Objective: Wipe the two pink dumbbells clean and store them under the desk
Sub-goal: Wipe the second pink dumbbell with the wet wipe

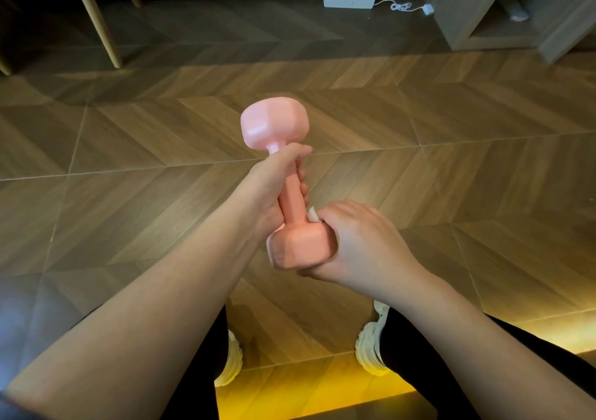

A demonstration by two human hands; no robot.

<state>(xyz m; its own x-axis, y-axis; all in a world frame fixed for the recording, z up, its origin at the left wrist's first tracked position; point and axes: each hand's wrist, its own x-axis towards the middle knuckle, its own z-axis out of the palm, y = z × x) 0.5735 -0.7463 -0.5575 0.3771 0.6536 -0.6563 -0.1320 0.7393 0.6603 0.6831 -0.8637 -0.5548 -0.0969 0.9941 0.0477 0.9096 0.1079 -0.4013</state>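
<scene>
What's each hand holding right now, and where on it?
The left hand grips the pink dumbbell by its handle. The right hand holds a white wipe against its lower head.

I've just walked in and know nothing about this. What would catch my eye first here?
A pink dumbbell is held up at the centre of the view, over a wooden herringbone floor. The left hand grips its handle while the right hand wraps round the nearer head, with a scrap of white wipe showing at its fingers. Lower down, white shoes show between the forearms.
</scene>
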